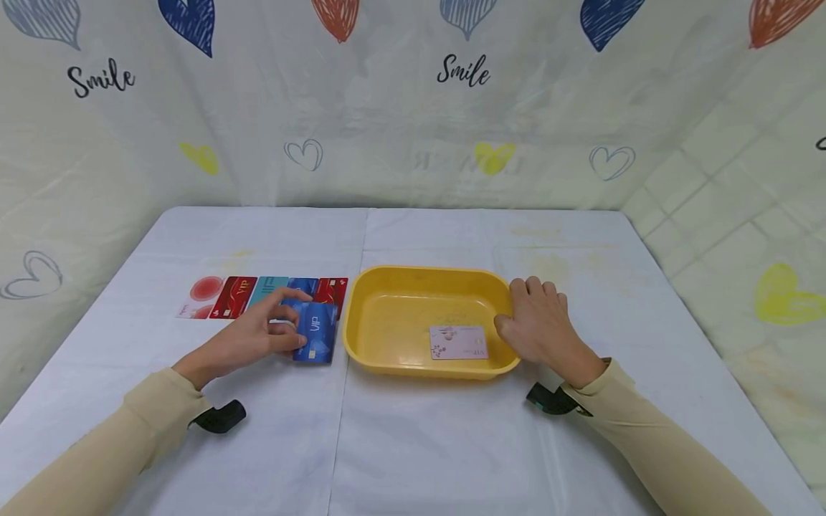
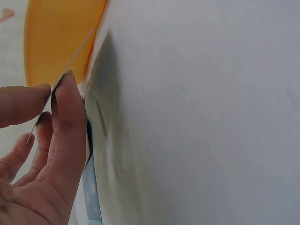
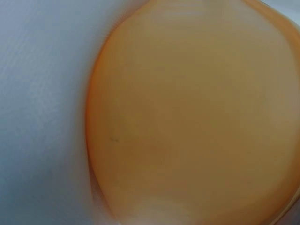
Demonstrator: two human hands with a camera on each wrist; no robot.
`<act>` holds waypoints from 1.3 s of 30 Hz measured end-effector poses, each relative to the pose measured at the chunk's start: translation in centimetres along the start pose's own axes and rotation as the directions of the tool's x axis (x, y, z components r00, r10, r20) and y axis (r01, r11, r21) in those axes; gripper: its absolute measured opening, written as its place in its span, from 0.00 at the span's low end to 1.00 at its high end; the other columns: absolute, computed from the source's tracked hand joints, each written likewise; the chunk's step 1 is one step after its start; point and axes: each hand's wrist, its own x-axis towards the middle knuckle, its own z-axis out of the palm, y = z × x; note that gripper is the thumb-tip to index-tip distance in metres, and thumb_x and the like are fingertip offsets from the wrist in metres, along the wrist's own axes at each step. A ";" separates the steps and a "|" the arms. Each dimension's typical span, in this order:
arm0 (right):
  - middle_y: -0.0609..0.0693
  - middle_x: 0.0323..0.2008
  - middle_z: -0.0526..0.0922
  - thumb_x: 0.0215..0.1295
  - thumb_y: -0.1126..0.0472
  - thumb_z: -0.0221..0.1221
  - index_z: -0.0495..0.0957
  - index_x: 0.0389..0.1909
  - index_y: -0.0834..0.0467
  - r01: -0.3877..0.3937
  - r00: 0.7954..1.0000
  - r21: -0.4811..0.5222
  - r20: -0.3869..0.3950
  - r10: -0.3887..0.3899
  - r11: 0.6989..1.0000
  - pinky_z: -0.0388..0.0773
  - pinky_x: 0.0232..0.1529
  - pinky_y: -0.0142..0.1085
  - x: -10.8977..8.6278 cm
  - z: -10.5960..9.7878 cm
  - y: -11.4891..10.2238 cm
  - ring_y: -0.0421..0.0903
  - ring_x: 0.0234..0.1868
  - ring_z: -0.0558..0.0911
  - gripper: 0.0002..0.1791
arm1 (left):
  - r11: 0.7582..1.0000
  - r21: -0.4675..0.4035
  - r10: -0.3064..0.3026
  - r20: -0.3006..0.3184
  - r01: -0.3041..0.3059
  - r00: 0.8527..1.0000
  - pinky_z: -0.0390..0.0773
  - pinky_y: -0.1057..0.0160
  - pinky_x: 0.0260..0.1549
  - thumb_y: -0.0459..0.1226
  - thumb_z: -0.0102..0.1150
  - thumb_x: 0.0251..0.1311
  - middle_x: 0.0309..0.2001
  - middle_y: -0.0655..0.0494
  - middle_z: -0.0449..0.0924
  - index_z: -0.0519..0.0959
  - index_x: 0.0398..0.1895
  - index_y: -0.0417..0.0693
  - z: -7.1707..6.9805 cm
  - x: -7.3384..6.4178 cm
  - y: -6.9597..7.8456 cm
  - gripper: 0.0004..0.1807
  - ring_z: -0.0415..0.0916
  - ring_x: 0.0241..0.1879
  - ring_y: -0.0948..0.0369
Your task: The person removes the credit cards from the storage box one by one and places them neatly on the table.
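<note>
My left hand point(image 1: 261, 333) pinches a blue VIP card point(image 1: 317, 333) between thumb and fingers. In the left wrist view this card point(image 2: 70, 63) is seen edge-on, tilted. It is held in front of a row of cards on the table, partly covering them: a white and pink card point(image 1: 198, 297), a red VIP card point(image 1: 234, 297), a teal card point(image 1: 267, 288) and others. My right hand point(image 1: 542, 322) grips the right rim of a yellow plastic tray point(image 1: 387, 322), thumb over the inner side. Inside the tray lies a pale pink VIP card point(image 1: 459, 342).
A white cloth point(image 1: 426, 444) covers the table. Behind it hangs a pale curtain point(image 1: 387, 107) printed with hearts and "Smile". Each wrist carries a dark strap point(image 1: 221, 416) at the sleeve. The tray's yellow surface point(image 3: 197, 112) fills most of the right wrist view.
</note>
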 end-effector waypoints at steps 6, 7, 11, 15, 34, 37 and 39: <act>0.59 0.38 0.68 0.64 0.56 0.46 0.69 0.44 0.65 0.000 1.000 -0.002 0.000 0.000 1.000 0.55 0.39 0.44 0.0 0.0 0.0 0.58 0.40 0.64 0.17 | 1.000 -0.016 0.010 0.003 -0.010 1.000 0.89 0.58 0.46 0.42 0.70 0.64 0.56 0.42 0.72 0.59 0.74 0.53 0.1 0.1 -0.2 0.40 0.83 0.49 0.54; 0.59 0.38 0.68 0.64 0.56 0.46 0.69 0.44 0.65 0.000 1.000 -0.002 0.000 0.000 1.000 0.55 0.39 0.44 0.0 0.0 -0.1 0.58 0.40 0.64 0.17 | 1.000 -0.020 0.012 0.005 -0.012 1.000 0.89 0.58 0.45 0.42 0.70 0.63 0.55 0.42 0.72 0.59 0.74 0.52 0.2 0.1 -0.3 0.40 0.83 0.48 0.54; 0.59 0.38 0.68 0.64 0.56 0.46 0.69 0.44 0.66 0.000 1.000 0.001 0.001 0.000 1.000 0.55 0.39 0.44 0.0 0.0 -0.1 0.58 0.40 0.64 0.17 | 1.000 -0.023 0.012 0.014 -0.012 1.000 0.90 0.58 0.44 0.41 0.71 0.62 0.54 0.42 0.72 0.59 0.74 0.51 0.3 0.3 -0.7 0.41 0.84 0.46 0.55; 0.60 0.38 0.69 0.64 0.56 0.46 0.69 0.45 0.66 0.001 1.000 0.000 0.000 -0.001 1.000 0.55 0.39 0.44 0.0 0.0 -0.1 0.58 0.40 0.64 0.18 | 1.000 -0.020 0.004 0.016 -0.004 1.000 0.90 0.58 0.43 0.42 0.71 0.62 0.54 0.42 0.73 0.59 0.74 0.52 0.4 0.4 -0.9 0.41 0.84 0.46 0.55; 0.60 0.38 0.69 0.64 0.56 0.47 0.69 0.44 0.66 0.007 1.000 0.004 -0.006 -0.007 1.000 0.55 0.39 0.45 0.0 0.1 0.0 0.58 0.40 0.64 0.17 | 0.999 0.040 -0.002 0.044 0.001 0.999 0.87 0.65 0.43 0.40 0.73 0.60 0.50 0.43 0.74 0.65 0.69 0.47 0.6 0.1 -0.9 0.37 0.85 0.39 0.56; 0.60 0.38 0.69 0.64 0.55 0.47 0.69 0.44 0.66 0.005 1.000 0.003 -0.005 -0.005 1.000 0.56 0.39 0.45 0.1 0.1 0.0 0.59 0.41 0.64 0.17 | 0.998 0.059 -0.007 0.031 0.005 0.999 0.87 0.66 0.40 0.40 0.74 0.59 0.49 0.44 0.74 0.66 0.67 0.47 0.6 0.1 -0.8 0.36 0.84 0.39 0.56; 0.60 0.38 0.69 0.64 0.55 0.47 0.69 0.44 0.66 0.005 1.000 0.003 -0.003 -0.005 1.000 0.56 0.39 0.45 0.1 0.1 0.0 0.59 0.41 0.64 0.17 | 0.997 0.075 -0.011 0.025 0.009 1.000 0.87 0.66 0.39 0.40 0.74 0.58 0.49 0.45 0.74 0.68 0.67 0.47 0.5 0.1 -0.8 0.36 0.83 0.39 0.56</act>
